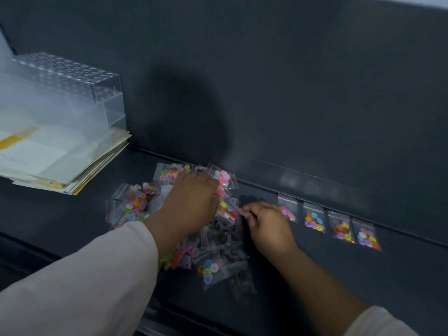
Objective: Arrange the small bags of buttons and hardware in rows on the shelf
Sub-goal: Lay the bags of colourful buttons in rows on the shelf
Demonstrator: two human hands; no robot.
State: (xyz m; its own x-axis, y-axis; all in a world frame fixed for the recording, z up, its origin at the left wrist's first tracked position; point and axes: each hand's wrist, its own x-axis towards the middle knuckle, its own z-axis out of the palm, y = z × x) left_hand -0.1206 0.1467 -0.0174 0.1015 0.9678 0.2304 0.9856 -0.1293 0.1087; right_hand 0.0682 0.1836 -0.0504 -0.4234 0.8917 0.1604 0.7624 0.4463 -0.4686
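Head view: right hand [268, 225] pinches bag [229, 210], seemingly pointing left; left hand [191, 204]: grasp unclear.

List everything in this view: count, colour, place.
Row of button bags: four, clear with multicoloured buttons, right of hands.
Pile of bags: count unclear, mixed colours, shelf centre.
Hardware bags: count unclear, dark contents, within the pile.
Pinched bag: one, clear with pink strip, pile's right edge.
Clear box: one, transparent, far left on papers.
Papers: one stack, white and yellow, left.
Shelf: one, dark grey, under everything.
Left hand: one, rests on the pile.
Right hand: one, fingers pinch the pinched bag.
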